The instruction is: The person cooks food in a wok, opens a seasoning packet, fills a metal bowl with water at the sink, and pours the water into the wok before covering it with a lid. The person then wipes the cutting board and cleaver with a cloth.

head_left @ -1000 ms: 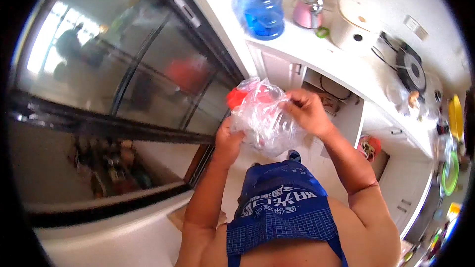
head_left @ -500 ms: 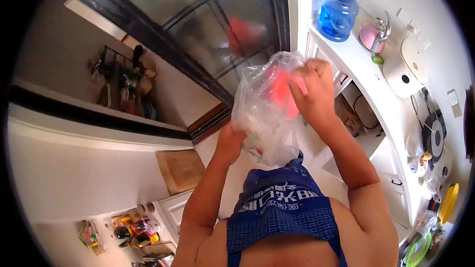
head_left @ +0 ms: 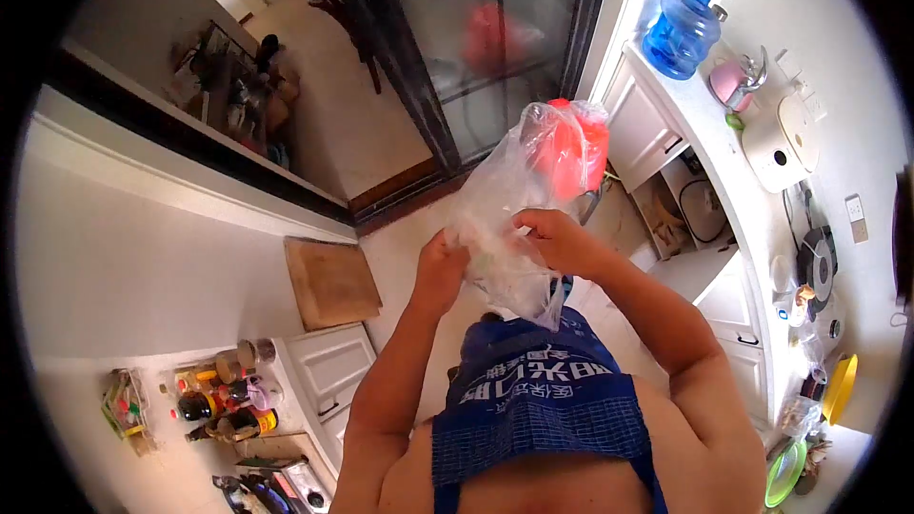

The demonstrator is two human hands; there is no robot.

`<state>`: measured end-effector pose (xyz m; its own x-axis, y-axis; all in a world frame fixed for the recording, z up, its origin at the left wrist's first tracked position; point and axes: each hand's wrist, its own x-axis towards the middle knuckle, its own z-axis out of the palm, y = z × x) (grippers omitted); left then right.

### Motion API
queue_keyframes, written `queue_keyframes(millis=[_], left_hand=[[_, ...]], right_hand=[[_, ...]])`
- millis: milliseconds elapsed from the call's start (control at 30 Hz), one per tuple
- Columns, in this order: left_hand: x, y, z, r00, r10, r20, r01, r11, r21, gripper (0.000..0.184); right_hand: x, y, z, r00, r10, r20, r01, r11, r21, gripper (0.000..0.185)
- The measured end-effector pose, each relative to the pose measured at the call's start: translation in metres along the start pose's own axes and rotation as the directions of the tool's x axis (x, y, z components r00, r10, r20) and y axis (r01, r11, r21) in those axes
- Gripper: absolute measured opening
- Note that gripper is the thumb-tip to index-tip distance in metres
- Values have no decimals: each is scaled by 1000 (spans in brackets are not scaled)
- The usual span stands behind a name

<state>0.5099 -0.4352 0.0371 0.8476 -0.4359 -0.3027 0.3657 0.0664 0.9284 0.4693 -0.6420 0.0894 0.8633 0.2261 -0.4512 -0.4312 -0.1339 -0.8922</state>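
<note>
1. Kitchen: white counter, right.
2. Apron, bottom centre: white "阳光口".
3. Clear bag, centre: left hand fingers curled onto plastic; right hand pinches it.

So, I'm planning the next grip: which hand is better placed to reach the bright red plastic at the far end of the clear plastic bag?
Probably the right hand: it is on the right side of the clear bag, closer to the red plastic. The left hand is opposite, farther off.
</note>
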Motion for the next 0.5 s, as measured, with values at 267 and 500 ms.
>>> queue_keyframes(millis=[267, 500], left_hand=[[-16, -4, 0, 995, 88, -34, -82, 984, 158, 16], [5, -1, -9, 952, 164, -259, -151, 986, 69, 23]], right_hand=[[32, 29, 20, 925, -362, 117, 358, 726, -587, 46], [17, 39, -13, 904, -420, -82, 334, 812, -479, 32]])
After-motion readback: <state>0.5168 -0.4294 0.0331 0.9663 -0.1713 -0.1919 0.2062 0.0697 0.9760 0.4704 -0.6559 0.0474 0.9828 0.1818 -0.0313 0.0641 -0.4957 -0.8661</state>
